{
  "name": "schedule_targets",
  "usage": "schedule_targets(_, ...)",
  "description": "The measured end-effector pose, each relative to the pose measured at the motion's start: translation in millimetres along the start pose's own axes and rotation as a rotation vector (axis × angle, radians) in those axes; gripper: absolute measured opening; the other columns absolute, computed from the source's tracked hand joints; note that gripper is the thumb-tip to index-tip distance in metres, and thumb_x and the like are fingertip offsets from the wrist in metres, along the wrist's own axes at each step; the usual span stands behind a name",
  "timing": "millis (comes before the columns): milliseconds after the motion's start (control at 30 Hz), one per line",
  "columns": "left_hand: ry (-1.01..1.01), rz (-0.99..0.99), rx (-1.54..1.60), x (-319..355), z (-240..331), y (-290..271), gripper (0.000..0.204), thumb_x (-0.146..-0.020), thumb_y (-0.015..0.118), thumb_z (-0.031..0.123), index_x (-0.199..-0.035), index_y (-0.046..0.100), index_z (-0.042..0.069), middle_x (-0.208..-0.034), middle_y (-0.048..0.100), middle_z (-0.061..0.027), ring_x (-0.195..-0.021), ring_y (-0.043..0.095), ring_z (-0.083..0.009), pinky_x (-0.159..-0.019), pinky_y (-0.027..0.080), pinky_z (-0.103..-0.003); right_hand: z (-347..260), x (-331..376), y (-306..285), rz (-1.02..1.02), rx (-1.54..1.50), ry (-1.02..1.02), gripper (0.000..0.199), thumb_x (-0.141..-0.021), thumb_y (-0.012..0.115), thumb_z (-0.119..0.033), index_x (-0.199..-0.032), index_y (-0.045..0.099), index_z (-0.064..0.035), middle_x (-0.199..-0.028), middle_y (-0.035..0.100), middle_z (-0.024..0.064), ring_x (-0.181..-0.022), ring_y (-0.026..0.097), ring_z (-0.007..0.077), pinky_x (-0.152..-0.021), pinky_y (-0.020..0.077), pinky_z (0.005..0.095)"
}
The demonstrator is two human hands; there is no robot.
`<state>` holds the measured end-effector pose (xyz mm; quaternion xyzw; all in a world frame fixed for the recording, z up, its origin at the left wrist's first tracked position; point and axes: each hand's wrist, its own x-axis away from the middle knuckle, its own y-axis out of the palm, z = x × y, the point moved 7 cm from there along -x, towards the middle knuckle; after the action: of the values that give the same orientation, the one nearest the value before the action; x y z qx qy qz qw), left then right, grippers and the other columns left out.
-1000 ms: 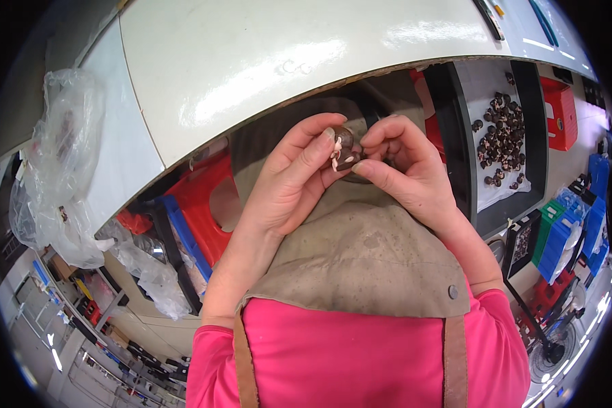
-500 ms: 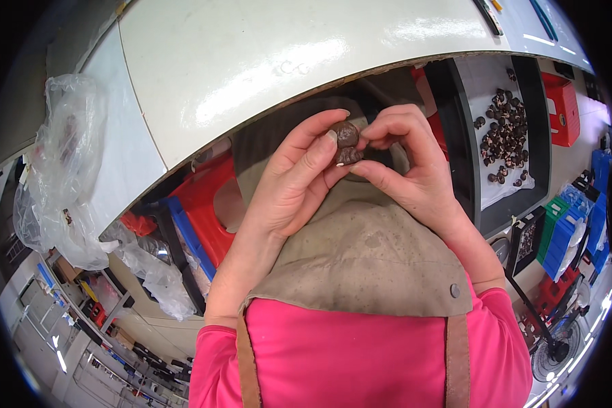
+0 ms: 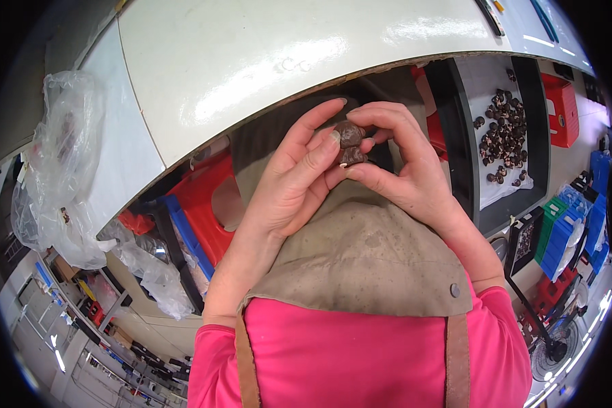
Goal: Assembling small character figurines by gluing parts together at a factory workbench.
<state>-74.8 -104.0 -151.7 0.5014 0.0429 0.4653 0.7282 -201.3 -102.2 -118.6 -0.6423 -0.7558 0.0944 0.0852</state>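
A small dark brown figurine, with a shiny rounded top and a narrower lower part, is held over my lap. A small pale spot shows at its lower edge. My left hand pinches it from the left between thumb and fingers, its index finger raised. From the right, my right hand grips it, the index finger on the top and the thumb at the bottom. My fingers hide part of its right side.
A glossy white table curves ahead of my hands. To the right, a black tray holds several similar dark brown pieces on a white sheet. A red stool and crumpled clear plastic bags are at left.
The figurine has shifted slightly right and turned a little. My right index finger has moved up onto its top, and my left index finger has lifted away from it.
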Motion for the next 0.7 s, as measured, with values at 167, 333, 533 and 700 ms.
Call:
schedule_targets(167, 0.002, 0.016, -0.007, -0.3, -0.8, 0.4, 0.050, -0.095, 0.051, 0.018, -0.140, 0.032, 0.005, -0.122, 0.053, -0.0162, -0.110, 0.056, -0.0237, -0.091, 0.050, -0.032, -3.6, -1.3, 3.6, -0.029, -0.003, -0.055, 0.049, -0.072, 0.073, -0.007, -0.116, 0.052, -0.0027, -0.118, 0.048, 0.0088, -0.094, 0.052, 0.0143, -0.082, 0.0440, 0.0265)
schedule_targets(333, -0.019, -0.021, 0.009, -1.4, -5.3, -1.6, 0.044, -0.098, 0.046, 0.018, -0.138, 0.033, 0.007, -0.121, 0.054, -0.0157, -0.110, 0.057, -0.0233, -0.091, 0.050, -0.034, -6.8, -1.5, 4.4, -0.038, 0.028, -0.091, 0.048, -0.070, 0.071, -0.004, -0.115, 0.052, -0.0028, -0.115, 0.050, 0.0086, -0.096, 0.052, 0.0153, -0.084, 0.0434, 0.0271)
schedule_targets(533, -0.019, 0.003, -0.007, -1.9, -3.3, 4.1, 0.049, -0.098, 0.045, 0.023, -0.140, 0.029, 0.003, -0.121, 0.053, -0.0182, -0.108, 0.058, -0.0237, -0.092, 0.051, -0.037, -7.5, -2.9, 3.6, -0.018, 0.067, -0.101, 0.050, -0.070, 0.072, -0.007, -0.115, 0.052, -0.0026, -0.114, 0.050, 0.0090, -0.098, 0.051, 0.0184, -0.088, 0.0422, 0.0299)
schedule_targets(700, -0.016, -0.010, -0.009, -2.1, -3.1, 3.9, 0.050, -0.098, 0.044, 0.022, -0.141, 0.026, 0.004, -0.122, 0.053, -0.0184, -0.109, 0.058, -0.0238, -0.092, 0.051, -0.037, -9.1, -4.3, 4.9, -0.044, 0.108, -0.119, 0.051, -0.071, 0.074, -0.014, -0.116, 0.053, -0.0022, -0.114, 0.052, 0.0127, -0.104, 0.054, 0.0253, -0.087, 0.0456, 0.0325)
